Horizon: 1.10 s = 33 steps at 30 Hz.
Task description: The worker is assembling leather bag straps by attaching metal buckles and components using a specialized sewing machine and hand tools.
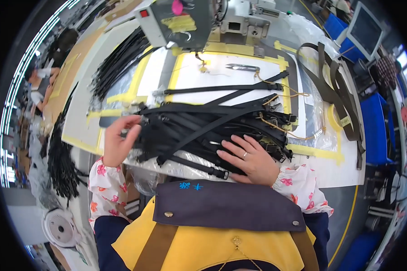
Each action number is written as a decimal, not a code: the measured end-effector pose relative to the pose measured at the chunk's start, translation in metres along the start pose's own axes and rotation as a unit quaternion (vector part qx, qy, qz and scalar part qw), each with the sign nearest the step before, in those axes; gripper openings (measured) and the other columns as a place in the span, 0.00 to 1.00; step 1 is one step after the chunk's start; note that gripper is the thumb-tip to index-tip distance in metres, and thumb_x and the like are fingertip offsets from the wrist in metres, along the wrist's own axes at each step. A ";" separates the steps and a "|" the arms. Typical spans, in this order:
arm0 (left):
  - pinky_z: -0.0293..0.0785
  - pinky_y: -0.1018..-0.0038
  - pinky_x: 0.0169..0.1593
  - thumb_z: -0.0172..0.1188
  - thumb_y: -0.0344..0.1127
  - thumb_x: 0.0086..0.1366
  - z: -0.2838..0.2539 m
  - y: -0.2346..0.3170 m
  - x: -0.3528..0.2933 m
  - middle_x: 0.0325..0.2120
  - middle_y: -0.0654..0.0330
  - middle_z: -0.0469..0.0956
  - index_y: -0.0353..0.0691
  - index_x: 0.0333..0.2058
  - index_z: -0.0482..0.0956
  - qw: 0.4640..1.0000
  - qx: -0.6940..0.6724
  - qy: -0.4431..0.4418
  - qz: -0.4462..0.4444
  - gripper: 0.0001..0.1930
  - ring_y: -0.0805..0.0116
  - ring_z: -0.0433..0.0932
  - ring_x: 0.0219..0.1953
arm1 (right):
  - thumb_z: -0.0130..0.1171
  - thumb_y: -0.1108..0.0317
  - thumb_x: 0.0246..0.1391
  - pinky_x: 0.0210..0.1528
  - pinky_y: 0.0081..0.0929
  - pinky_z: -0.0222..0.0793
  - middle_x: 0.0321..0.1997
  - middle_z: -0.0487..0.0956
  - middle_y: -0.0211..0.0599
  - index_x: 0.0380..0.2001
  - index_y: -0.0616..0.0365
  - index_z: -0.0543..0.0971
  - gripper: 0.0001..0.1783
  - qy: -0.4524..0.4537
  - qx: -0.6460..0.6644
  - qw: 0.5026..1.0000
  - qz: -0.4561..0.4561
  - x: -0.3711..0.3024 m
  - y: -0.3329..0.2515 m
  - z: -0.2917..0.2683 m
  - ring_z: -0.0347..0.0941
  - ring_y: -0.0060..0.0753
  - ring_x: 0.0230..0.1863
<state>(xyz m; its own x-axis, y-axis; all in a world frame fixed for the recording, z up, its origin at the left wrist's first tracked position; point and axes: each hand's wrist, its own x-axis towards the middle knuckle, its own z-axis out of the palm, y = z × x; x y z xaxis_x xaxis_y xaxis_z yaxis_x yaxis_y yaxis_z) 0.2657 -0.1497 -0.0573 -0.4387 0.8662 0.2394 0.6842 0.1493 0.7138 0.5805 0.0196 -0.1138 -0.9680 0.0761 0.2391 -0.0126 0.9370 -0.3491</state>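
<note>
Where everything lies, the surface [323, 172]: pale board, edged and crossed with yellow tape strips.
Grey machine [185, 29]: standing at the far edge, red switch on its left side.
Heap of black straps [208, 119]: central on the surface, between and beneath the hands; straps crossing at several angles, metal buckles mostly at the right end.
Black strap bundle [120, 63]: far left of the surface, lying slantwise.
Olive webbing [337, 97]: looped, right side, one end trailing over the near edge.
Right hand [252, 159]: palm down on the heap's lower right; grip spread, fingers apart.
Left hand [121, 139]: at the heap's left end; grip curled, thumb near forefinger; cannot tell whether a strap is pinched.
Yellow tape roll [333, 118]: beside the webbing.
Metal snips [240, 67]: beyond the heap, tan cord [276, 125] running from the handle end.
Ring [245, 154]: one, on the right hand.
</note>
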 end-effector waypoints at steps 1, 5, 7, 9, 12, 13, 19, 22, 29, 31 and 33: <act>0.71 0.75 0.43 0.59 0.32 0.57 0.008 0.005 0.020 0.33 0.54 0.78 0.34 0.43 0.74 0.995 0.031 -0.077 0.051 0.15 0.65 0.77 0.37 | 0.61 0.57 0.43 0.62 0.45 0.49 0.61 0.61 0.38 0.58 0.47 0.62 0.37 -0.013 0.014 1.000 -0.001 -0.003 0.001 -0.002 0.54 0.45 0.63; 0.71 0.69 0.45 0.57 0.31 0.57 0.050 0.012 0.102 0.40 0.51 0.75 0.35 0.43 0.74 0.953 0.075 -0.210 0.206 0.15 0.53 0.75 0.41 | 0.58 0.63 0.48 0.60 0.40 0.55 0.56 0.68 0.41 0.53 0.55 0.67 0.28 -0.020 0.094 0.995 -0.004 -0.010 0.016 -0.027 0.61 0.44 0.59; 0.71 0.68 0.45 0.56 0.31 0.57 0.074 0.001 0.138 0.42 0.52 0.74 0.37 0.44 0.73 0.933 0.098 -0.211 0.274 0.15 0.52 0.74 0.42 | 0.58 0.66 0.49 0.51 0.34 0.66 0.42 0.77 0.41 0.45 0.59 0.74 0.19 -0.053 0.390 0.896 0.204 0.004 0.023 -0.070 0.72 0.40 0.48; 0.69 0.66 0.49 0.56 0.32 0.57 0.093 -0.010 0.159 0.47 0.53 0.72 0.39 0.48 0.70 0.915 0.131 -0.214 0.317 0.19 0.54 0.72 0.46 | 0.57 0.72 0.48 0.43 0.25 0.70 0.35 0.79 0.42 0.39 0.62 0.76 0.13 0.067 0.298 0.932 0.194 0.039 0.041 -0.085 0.75 0.40 0.40; 0.64 0.65 0.54 0.56 0.33 0.56 0.137 -0.006 0.180 0.49 0.54 0.69 0.40 0.51 0.68 0.883 0.138 -0.219 0.392 0.21 0.55 0.69 0.50 | 0.57 0.71 0.48 0.45 0.30 0.68 0.39 0.76 0.43 0.41 0.61 0.75 0.15 0.149 0.008 0.975 0.164 0.076 0.101 -0.072 0.72 0.44 0.42; 0.63 0.64 0.55 0.56 0.33 0.56 0.148 -0.001 0.181 0.50 0.54 0.69 0.41 0.51 0.67 0.868 0.159 -0.224 0.415 0.23 0.55 0.68 0.52 | 0.57 0.71 0.48 0.45 0.32 0.68 0.41 0.75 0.43 0.42 0.60 0.74 0.16 0.171 -0.088 0.970 0.150 0.082 0.126 -0.062 0.71 0.45 0.43; 0.63 0.64 0.55 0.58 0.30 0.54 0.133 -0.030 0.182 0.49 0.53 0.69 0.38 0.50 0.69 0.891 0.060 -0.232 0.385 0.23 0.54 0.67 0.51 | 0.59 0.66 0.46 0.34 0.33 0.67 0.31 0.73 0.41 0.31 0.59 0.71 0.12 0.085 -0.099 0.942 0.308 0.078 0.195 -0.044 0.72 0.44 0.33; 0.63 0.64 0.53 0.59 0.30 0.52 0.114 -0.040 0.186 0.48 0.53 0.70 0.37 0.49 0.70 0.922 0.075 -0.172 0.338 0.23 0.55 0.68 0.50 | 0.60 0.67 0.45 0.32 0.33 0.67 0.29 0.73 0.40 0.32 0.60 0.72 0.12 0.088 -0.105 0.922 0.363 0.031 0.198 -0.059 0.72 0.45 0.29; 0.61 0.64 0.55 0.53 0.41 0.59 0.099 -0.085 0.197 0.49 0.53 0.70 0.37 0.48 0.69 0.914 0.223 -0.097 0.324 0.21 0.53 0.67 0.52 | 0.60 0.69 0.44 0.40 0.32 0.67 0.35 0.74 0.42 0.34 0.60 0.74 0.12 0.089 -0.093 0.967 0.221 0.090 0.160 -0.055 0.71 0.45 0.37; 0.60 0.63 0.56 0.54 0.41 0.59 0.103 -0.088 0.202 0.49 0.54 0.70 0.38 0.49 0.69 0.932 0.205 -0.116 0.275 0.21 0.52 0.66 0.53 | 0.62 0.68 0.43 0.39 0.30 0.68 0.34 0.75 0.41 0.35 0.61 0.75 0.14 0.047 -0.012 0.974 0.220 0.126 0.151 -0.037 0.72 0.41 0.35; 0.60 0.63 0.56 0.54 0.41 0.59 0.108 -0.091 0.200 0.49 0.54 0.70 0.39 0.49 0.70 0.930 0.198 -0.112 0.288 0.21 0.52 0.66 0.53 | 0.63 0.66 0.41 0.35 0.31 0.67 0.29 0.74 0.41 0.28 0.61 0.74 0.12 0.041 -0.030 0.976 0.213 0.143 0.158 -0.018 0.72 0.41 0.33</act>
<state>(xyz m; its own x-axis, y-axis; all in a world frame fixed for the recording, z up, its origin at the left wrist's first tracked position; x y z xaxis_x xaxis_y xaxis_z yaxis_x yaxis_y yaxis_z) 0.1783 0.0613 -0.1453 0.1699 0.9279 0.3318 0.9485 -0.2453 0.2003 0.4444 0.1846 -0.1186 -0.8582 0.4886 0.1570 0.4042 0.8320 -0.3799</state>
